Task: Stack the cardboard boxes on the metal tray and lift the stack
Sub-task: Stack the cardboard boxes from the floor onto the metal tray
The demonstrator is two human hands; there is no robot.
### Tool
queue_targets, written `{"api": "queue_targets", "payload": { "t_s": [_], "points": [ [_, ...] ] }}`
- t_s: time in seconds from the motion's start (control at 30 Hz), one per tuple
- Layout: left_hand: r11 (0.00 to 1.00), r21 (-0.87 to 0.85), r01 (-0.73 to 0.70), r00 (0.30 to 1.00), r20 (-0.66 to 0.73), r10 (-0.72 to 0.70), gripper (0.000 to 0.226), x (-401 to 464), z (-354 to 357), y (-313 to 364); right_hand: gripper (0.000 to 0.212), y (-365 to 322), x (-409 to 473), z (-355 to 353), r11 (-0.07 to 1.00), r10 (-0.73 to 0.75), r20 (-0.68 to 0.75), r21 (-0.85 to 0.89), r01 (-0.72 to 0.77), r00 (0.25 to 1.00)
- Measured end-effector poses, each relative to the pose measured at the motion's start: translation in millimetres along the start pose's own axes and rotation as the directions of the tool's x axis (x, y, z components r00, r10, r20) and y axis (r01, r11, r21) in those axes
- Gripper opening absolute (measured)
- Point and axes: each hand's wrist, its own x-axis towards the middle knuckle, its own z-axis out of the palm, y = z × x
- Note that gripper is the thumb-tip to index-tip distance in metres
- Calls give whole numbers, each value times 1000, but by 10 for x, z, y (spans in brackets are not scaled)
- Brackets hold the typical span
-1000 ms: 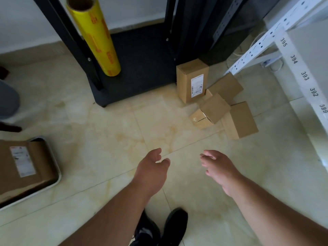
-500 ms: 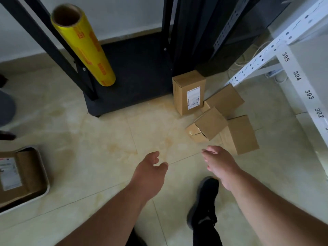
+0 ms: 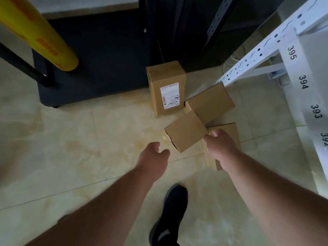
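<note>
From the head camera, your left hand (image 3: 153, 157) hangs over bare floor just short of the cluster of boxes, fingers loosely curled and holding nothing. Your right hand (image 3: 219, 145) reaches over the nearest box (image 3: 230, 132), fingers relaxed and a little spread; whether it touches the cardboard yet is hard to tell, since the hand hides the contact.

Four cardboard boxes lie on the tiled floor (image 3: 88, 139) by the foot of the white shelf frame (image 3: 248, 64). The labelled box (image 3: 166, 87) stands upright against the dark cabinet (image 3: 99, 59); the tilted box (image 3: 185, 133) leans among the others, with a flat box (image 3: 211, 102) behind it. The metal tray is out of view.

These look like small, stiff, light cartons, dry and not slippery. Take each by two opposite faces, palms flat, and start with the tilted one, which seems the least settled.

Compared with a second ago, you have stepped closer: the boxes now sit right under your hands, the right hand has advanced from open floor to above the nearest box, the yellow roll (image 3: 35, 32) has slid to the picture's edge, and the tray has dropped out of view.
</note>
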Motion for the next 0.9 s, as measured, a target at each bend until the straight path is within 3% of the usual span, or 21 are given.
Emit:
{"api": "queue_targets", "payload": {
  "t_s": [0.17, 0.23, 0.37, 0.53, 0.7, 0.8, 0.9],
  "points": [
    [988, -101, 117, 991, 69, -111, 69, 527, 385, 128, 44, -2, 427, 16, 994, -81, 52, -68, 85, 995],
    [973, -180, 144, 988, 78, -132, 63, 628, 493, 135, 39, 14, 500, 37, 988, -120, 85, -87, 127, 989],
    [935, -325, 142, 989, 87, -120, 4, 662, 601, 126, 34, 63, 535, 66, 985, -160, 136, -36, 166, 978],
    [909, -392, 139, 990, 51, -130, 6, 525, 505, 54, 44, 113, 381, 37, 989, -119, 110, 99, 109, 987],
    [878, -454, 154, 986, 9, -168, 30, 345, 283, -53, 71, 96, 159, 110, 988, -65, 141, 150, 44, 988],
    [874, -448, 186, 980, 15, -200, 33, 284, 66, -125, 69, 34, -8, 246, 978, -20, 167, 209, -16, 986],
    [891, -419, 175, 977, -36, -208, 38, 212, -197, -224, 72, -31, -207, 448, 995, -33, 185, 99, 15, 982]
  ]
}}
